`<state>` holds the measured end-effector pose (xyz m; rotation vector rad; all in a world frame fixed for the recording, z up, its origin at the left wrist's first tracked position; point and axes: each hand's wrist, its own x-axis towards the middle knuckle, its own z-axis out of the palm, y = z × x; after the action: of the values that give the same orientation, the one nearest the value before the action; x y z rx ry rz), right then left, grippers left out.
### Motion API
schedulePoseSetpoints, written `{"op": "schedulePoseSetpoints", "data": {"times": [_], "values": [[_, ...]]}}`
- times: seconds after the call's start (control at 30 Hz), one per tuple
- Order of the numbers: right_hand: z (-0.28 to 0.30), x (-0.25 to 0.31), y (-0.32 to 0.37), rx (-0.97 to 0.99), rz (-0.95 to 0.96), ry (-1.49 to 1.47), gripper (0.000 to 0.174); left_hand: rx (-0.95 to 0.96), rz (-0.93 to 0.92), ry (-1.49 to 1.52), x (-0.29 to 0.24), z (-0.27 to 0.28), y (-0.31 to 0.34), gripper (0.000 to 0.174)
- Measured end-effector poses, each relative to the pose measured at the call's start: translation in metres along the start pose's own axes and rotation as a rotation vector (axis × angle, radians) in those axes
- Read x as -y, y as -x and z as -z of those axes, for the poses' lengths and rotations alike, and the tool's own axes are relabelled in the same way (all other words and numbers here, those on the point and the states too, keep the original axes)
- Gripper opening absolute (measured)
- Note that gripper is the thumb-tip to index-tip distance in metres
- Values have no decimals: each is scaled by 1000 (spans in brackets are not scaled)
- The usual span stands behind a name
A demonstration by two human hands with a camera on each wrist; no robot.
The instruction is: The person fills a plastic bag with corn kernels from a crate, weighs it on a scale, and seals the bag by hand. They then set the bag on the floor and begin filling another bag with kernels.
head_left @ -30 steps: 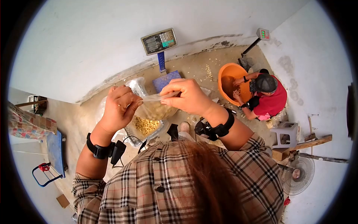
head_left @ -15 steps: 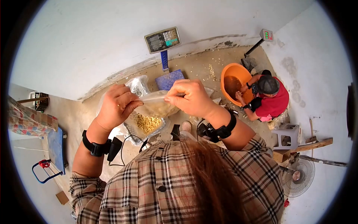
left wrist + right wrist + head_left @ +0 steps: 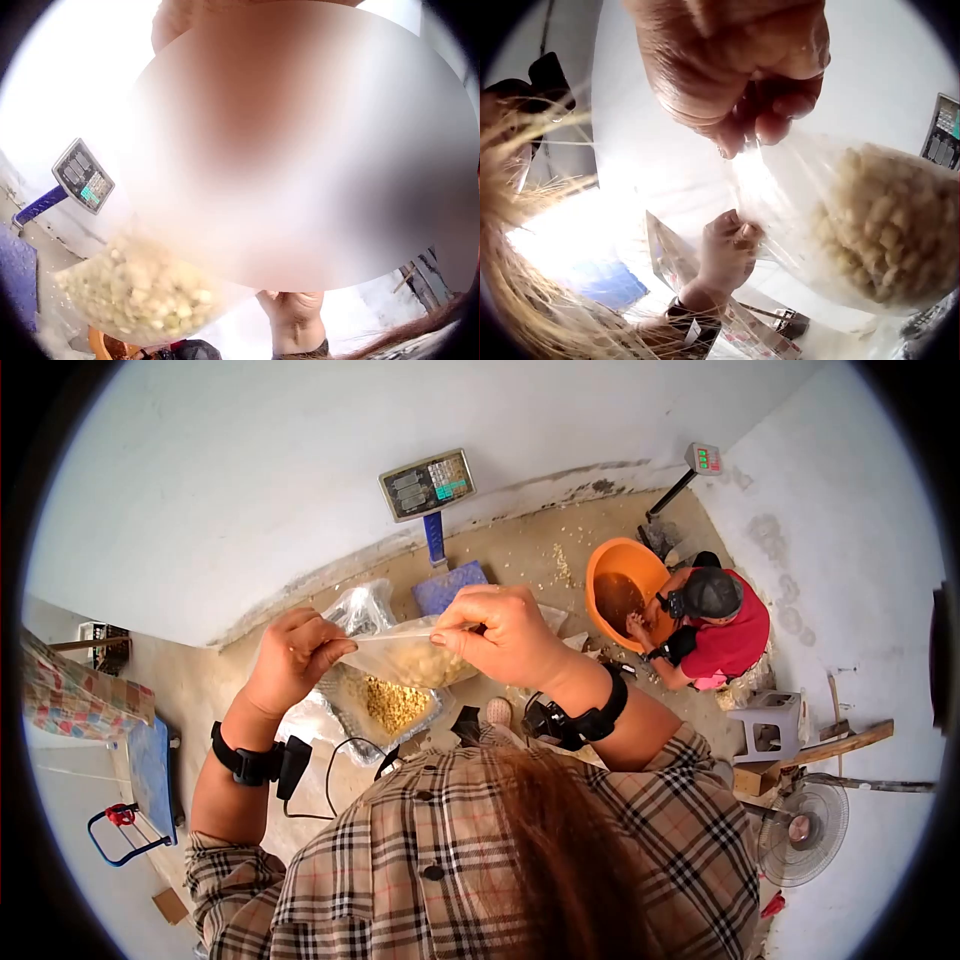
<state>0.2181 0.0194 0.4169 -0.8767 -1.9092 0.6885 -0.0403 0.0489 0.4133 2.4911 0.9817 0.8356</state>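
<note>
A clear plastic bag (image 3: 415,657) filled with pale, pea-sized or larger pieces hangs between the two hands. The left hand (image 3: 293,658) pinches one corner of its top edge between thumb and fingers. At the other corner the right hand (image 3: 503,632) pinches the plastic, as the right wrist view also shows, with the pieces (image 3: 889,225) bulging to one side. Below the bag, a lined container of yellowish pieces (image 3: 393,705) stands on the floor. Much of the left wrist view is blurred, but the bag's contents (image 3: 142,292) show at its lower left.
Behind the bag stands a scale with a display (image 3: 428,484) and blue platform (image 3: 449,588). To the right, a person in red (image 3: 735,622) reaches into an orange tub (image 3: 602,585). A stool (image 3: 768,726) and fan (image 3: 803,829) are at the right, a blue cart (image 3: 152,772) at the left.
Both hands have shifted slightly lower in the head view. The left hand has moved leftward, farther from the right, and the bag's top edge is stretched wider between them.
</note>
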Motion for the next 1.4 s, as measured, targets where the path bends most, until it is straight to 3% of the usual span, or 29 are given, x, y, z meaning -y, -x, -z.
{"op": "schedulePoseSetpoints", "data": {"times": [0.17, 0.2, 0.3, 0.43, 0.63, 0.83, 1.0, 1.1, 1.2, 1.3, 1.4], "values": [[0, 2, 0, -36, -47, -45, 5, 51, 167, -35, 11, 13, 2, 28], [0, 2, 0, -37, -64, -56, 5, -28, -43, -161, 8, 16, -6, 35], [-5, 0, 0, 8, -20, 2, 5, -113, -156, -35, -28, 6, -28, 41], [-11, -3, 1, -4, -22, 10, 6, -38, -188, 11, -43, -35, -35, 28], [-8, -10, 5, -7, -34, 18, 6, -2, -104, 77, -31, -47, -35, 13], [-10, -11, 6, 22, -13, 14, 6, 69, -139, 50, -30, -38, -34, 11], [-10, -6, 8, -27, 29, 5, 5, 21, -166, -46, -25, -27, -24, 10], [-5, -4, 11, -36, -74, -68, 5, 16, -171, -60, -16, -21, -17, 10], [-3, -2, 10, -25, 4, -10, 5, 7, -174, -76, -13, -17, -14, 11], [8, 3, 12, -76, -115, -74, 4, -9, -153, -122, 2, -11, -2, 13], [9, 6, 9, -77, -46, -53, 6, -13, -126, -83, 2, -8, 1, 13]]}}
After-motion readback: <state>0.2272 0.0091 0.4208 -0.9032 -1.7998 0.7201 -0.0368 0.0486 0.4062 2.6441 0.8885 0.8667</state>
